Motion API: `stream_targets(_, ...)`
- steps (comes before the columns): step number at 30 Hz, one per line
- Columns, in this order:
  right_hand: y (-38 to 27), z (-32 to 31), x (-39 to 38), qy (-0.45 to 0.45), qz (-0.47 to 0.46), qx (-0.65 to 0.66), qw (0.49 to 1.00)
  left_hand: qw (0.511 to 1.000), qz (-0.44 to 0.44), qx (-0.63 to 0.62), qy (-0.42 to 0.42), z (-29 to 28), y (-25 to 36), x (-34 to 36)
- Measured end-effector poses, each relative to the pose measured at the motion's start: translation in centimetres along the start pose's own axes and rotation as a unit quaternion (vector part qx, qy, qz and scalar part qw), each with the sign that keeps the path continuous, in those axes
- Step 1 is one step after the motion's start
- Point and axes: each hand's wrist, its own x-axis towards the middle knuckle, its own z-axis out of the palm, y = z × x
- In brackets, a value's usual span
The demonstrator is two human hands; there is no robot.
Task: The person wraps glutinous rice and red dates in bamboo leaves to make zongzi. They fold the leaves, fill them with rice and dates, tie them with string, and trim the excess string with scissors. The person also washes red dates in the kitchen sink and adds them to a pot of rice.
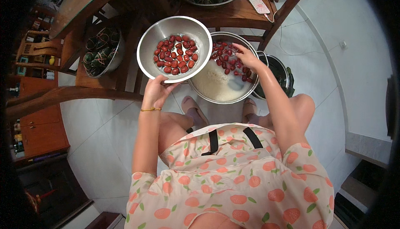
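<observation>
My left hand (156, 91) grips the near rim of a steel bowl (143, 47), fingers underneath it. Wet red dates (177, 54) cover the bowl's bottom. The bowl is held up, its right side overlapping a wide metal pot (225, 102). White rice (210, 83) lies in that pot under cloudy water, and more red dates (225, 58) are spread over the far part of it. Above those dates, at the pot's far right, my right hand (248, 59) has its fingers stretched out and apart; I see nothing held in it.
A bowl of tied leaf-wrapped dumplings (100, 51) stands on a wooden chair at left; another metal bowl (209, 3) of them sits on the chair ahead, beside a phone (257, 3) with a cable. A pot with dark leaves (275, 74) stands right of the rice.
</observation>
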Motion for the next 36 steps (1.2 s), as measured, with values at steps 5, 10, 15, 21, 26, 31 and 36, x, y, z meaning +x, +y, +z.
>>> stream_targets(5,-3.1,-3.3,-2.2,0.005,-0.095,0.056,0.994,0.997,-0.032,-0.068,0.035,0.2,1.9,-3.1)
stream_targets(10,0.7,0.0,-1.4,0.044,-0.256,-0.188,0.947,0.996,-0.062,-0.057,0.020,0.7,3.4,-6.2)
stream_targets(15,1.5,0.1,-2.8,0.147,-0.166,-0.057,0.973,0.998,-0.062,0.017,-0.007,1.9,6.7,-10.6)
stream_targets(21,-5.9,-2.5,-6.4,0.045,-0.237,-0.098,0.965,0.998,-0.046,0.031,-0.035,6.9,12.8,-16.0)
stream_targets(26,-8.3,-4.3,-8.4,-0.228,-0.220,0.443,0.839,0.993,0.040,0.097,-0.051,10.4,19.8,-18.0)
stream_targets(31,-7.5,0.0,-7.7,-0.105,-0.238,-0.010,0.965,0.967,0.140,0.200,-0.077,13.0,27.3,-14.2)
stream_targets(36,-8.6,-3.4,-8.2,-0.286,-0.251,0.325,0.866,0.963,0.159,0.201,-0.085,13.6,31.9,-8.7)
